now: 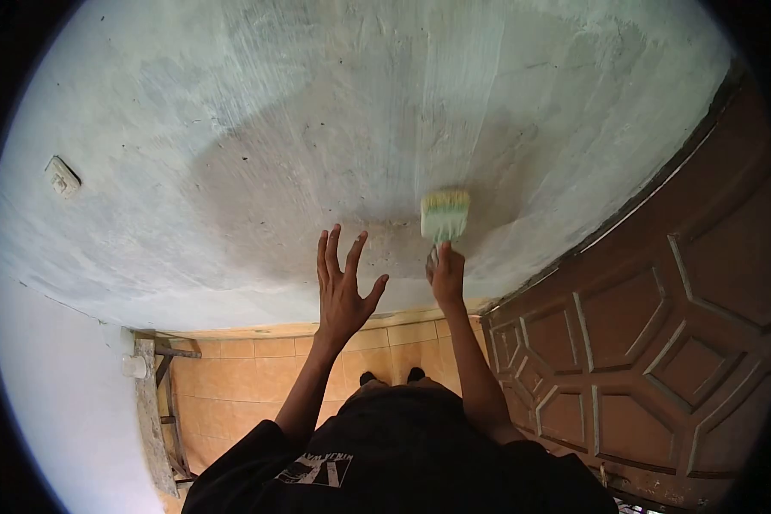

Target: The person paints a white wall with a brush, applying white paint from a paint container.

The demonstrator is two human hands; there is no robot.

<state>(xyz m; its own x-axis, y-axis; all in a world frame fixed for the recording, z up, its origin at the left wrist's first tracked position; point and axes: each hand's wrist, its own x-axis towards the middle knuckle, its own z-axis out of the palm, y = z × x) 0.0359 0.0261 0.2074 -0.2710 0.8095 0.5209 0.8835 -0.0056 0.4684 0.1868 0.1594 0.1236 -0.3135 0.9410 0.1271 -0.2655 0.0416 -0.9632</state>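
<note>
My right hand (446, 276) is closed round the handle of a wide paintbrush (445, 216). The brush points up, its yellowish bristles against the wall (334, 111) and its body smeared pale green. To the left, my left hand (344, 287) is raised with fingers spread, holding nothing, its fingertips close to the wall. Pale vertical streaks run down the wall above the brush. Around both hands the surface is a darker grey-brown, partly under my shadow.
A wall switch (62, 176) sits at the far left. At lower left stands a worn wooden bench (152, 411) with a white container (134, 367) on it. A panelled brown door (634, 343) fills the right side. Orange tiles (231, 373) cover the floor around my feet.
</note>
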